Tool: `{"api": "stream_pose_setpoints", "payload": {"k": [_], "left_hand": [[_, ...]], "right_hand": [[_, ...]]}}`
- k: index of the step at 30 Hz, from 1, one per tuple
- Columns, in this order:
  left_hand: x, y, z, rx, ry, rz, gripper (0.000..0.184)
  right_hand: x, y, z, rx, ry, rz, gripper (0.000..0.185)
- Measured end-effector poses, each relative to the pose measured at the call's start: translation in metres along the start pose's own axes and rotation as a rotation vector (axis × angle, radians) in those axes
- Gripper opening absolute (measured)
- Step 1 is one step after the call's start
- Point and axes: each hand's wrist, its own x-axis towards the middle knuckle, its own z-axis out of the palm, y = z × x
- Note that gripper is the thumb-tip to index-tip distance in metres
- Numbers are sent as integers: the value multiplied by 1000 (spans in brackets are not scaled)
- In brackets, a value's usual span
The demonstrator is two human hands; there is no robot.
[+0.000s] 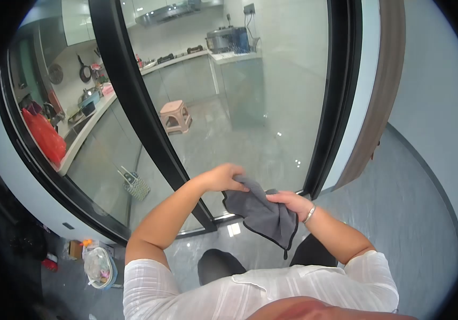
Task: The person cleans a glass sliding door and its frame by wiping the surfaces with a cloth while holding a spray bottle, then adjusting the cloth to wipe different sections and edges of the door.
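Note:
A grey cloth (269,213) with black edging hangs in folds between my two hands, in front of my body. My left hand (227,178) grips its upper left part, fingers curled over the fabric. At the cloth's upper right, my right hand (291,202) pinches it with the thumb lying on top; a bracelet is on that wrist. The cloth's lower corner dangles free with a small loop. Just beyond my hands stands a glass sliding door (287,106) in a black frame.
Through the glass, a kitchen shows a pink stool (175,116), a counter (87,133) with a red bag (44,136), and a cooker (222,40). A woven basket (135,184) is behind the left pane. A lined trash bin (100,266) stands at lower left.

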Motion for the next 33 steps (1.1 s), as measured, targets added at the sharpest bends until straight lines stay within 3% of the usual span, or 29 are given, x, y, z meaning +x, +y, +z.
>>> {"api": "stream_pose_setpoints", "payload": {"k": [2,3,5,7,9,13,19,23,26,30,33], "left_hand": [[-4,-1,-28,212,192,123,42],[-13,2,-47,319,337,161,42],[-29,0,-97,763,779,322,39],[-51,-5,-146,945,1091,238,41],[-66,-15,-187,1073,1299,166,56],[-66,-34,-219,1236,1286,90,62],[-63,-41,-214,1117,1485,251,70],[-56,-40,-209,1026,1751,166,71],[-55,-39,-210,1002,1726,82,75],[-57,-35,-214,950,1627,-15,79],[-61,-34,-214,940,1571,-28,82]], "right_hand": [[10,-5,22,79,42,-64,40],[-4,-29,54,56,184,-94,39],[-10,-64,66,227,122,-291,39],[-14,-111,76,170,178,-566,41],[-18,-161,86,139,212,-771,43],[9,-251,54,19,372,-1265,40],[43,-334,12,22,526,-1430,48],[79,-371,-15,-475,566,-1643,48],[105,-432,-52,-1238,1161,-1862,52],[83,-517,-19,-1133,1108,-2000,59],[64,-594,18,-1330,1388,-2077,55]]}}
